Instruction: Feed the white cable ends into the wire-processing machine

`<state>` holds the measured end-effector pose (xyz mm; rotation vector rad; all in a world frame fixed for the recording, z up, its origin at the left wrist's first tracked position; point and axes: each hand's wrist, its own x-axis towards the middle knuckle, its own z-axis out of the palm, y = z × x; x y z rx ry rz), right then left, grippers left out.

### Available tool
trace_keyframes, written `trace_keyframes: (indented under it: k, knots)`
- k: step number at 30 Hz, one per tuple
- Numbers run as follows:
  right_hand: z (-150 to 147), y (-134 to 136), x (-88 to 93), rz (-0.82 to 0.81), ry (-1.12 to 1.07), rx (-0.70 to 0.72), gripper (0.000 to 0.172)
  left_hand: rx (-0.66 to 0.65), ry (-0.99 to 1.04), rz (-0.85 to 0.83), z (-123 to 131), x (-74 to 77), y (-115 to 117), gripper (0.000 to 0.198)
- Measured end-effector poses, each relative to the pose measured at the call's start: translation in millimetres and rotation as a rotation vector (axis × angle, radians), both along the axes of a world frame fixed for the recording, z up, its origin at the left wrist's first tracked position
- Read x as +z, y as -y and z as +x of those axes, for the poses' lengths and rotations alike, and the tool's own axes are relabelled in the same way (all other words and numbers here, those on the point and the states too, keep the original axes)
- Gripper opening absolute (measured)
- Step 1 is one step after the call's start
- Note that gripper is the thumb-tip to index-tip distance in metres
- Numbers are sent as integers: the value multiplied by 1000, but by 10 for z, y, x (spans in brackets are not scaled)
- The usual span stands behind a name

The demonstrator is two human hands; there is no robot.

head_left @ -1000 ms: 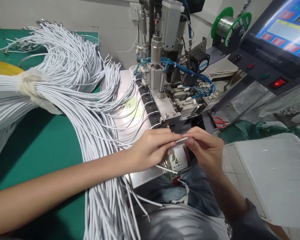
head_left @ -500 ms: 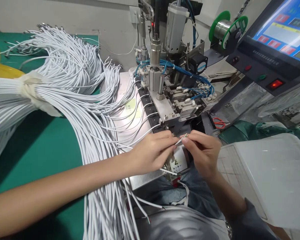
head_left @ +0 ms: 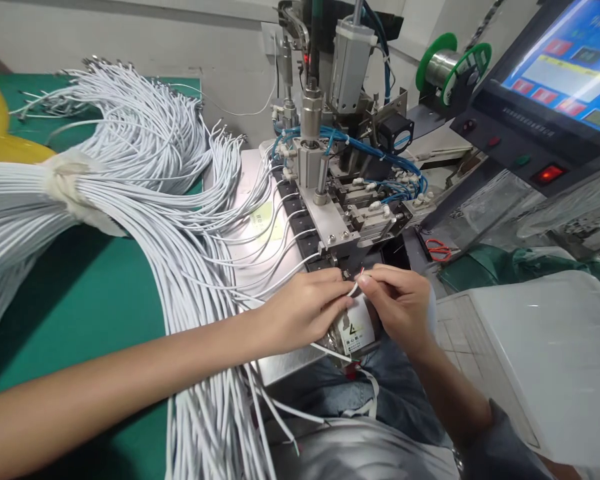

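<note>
Between my two hands is the end of a white cable (head_left: 353,289), with a thin red wire tip showing at the top. My left hand (head_left: 307,307) pinches the cable from the left. Thumb and forefinger of my right hand (head_left: 403,303) are closed on the cable's tip. Just beyond my fingers stands a machine (head_left: 330,213) with metal cylinders and blue air tubes. Several white cables run into its black slotted rail (head_left: 300,223). A large bundle of white cables (head_left: 200,293) passes under my left forearm, tied with a pale wrap (head_left: 67,183).
A control panel with a lit screen (head_left: 565,73) hangs at the upper right, beside a green solder-wire spool (head_left: 447,70). Red-handled scissors (head_left: 437,250) lie right of the machine. A white plastic bin (head_left: 555,360) stands at the right. A green mat (head_left: 105,287) covers the left table.
My right hand has shifted slightly left and turned at the cable's tip, where a red wire now shows instead of a greenish one. The view has tilted slightly.
</note>
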<state>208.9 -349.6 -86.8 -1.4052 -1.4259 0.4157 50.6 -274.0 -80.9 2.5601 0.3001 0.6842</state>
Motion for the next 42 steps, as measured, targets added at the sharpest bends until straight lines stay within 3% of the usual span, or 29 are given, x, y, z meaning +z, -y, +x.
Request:
trace_keyframes:
  k: [3,7,13,17,22,31,40,42]
  knots:
    - [38,-52,-148,-95,-87,-36,24,101,-240,77,5,6,-19,28]
    - [183,-175,-370,-291,-261,33,20,173,-504,158,27,-11,-65,25]
    - [220,-288,-499,-496,-544,178,22,133,-530,129,27,-77,-110,24]
    - [198,-314,-489,-487,-571,261,26,127,-497,119,3,-93,-103,32]
    - [216,-343,-505,-447,-477,263,24,127,-567,163,-15,-96,-88,47]
    - [227,-351,-519,-437,-417,276,26,132,-684,396,25,-42,-91,45]
    - [228,-359,-507,-450,-417,288,28,132,-699,394,25,-14,-104,45]
    - [211,-361,-529,-438,-409,274,29,125,-702,379,-3,21,-114,37]
